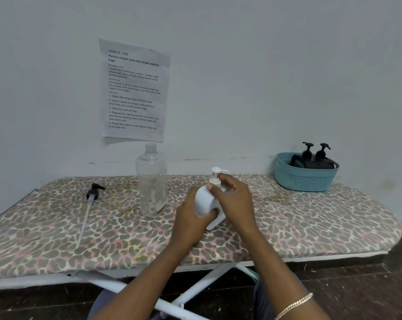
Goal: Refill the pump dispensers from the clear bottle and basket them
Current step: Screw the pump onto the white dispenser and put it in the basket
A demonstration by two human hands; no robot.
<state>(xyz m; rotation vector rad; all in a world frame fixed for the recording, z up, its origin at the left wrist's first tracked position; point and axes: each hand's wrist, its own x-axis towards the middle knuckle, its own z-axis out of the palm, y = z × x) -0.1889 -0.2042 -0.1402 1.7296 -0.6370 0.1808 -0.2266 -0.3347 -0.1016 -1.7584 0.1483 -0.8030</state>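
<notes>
Through the head camera, my left grip [190, 218] is wrapped round the body of the white dispenser [203, 200]. I hold it tilted just above the middle of the ironing board [310, 218]. My right grip [235, 199] is curled round its neck, under the white pump head [216, 173]. The shell looks smooth, hard and opaque, so I cannot read how full it is. I would expect it to be slippery if any soap has run down it. I judge the broad body the place to carry it, and the collar the place to twist, never the thin nozzle. The clear bottle [152, 181] stands uncapped just to the left; it looks light and easy to knock over. A loose black pump [92, 194] lies well off to the left. The teal basket [306, 176] at the far right holds two black dispensers [315, 158].
</notes>
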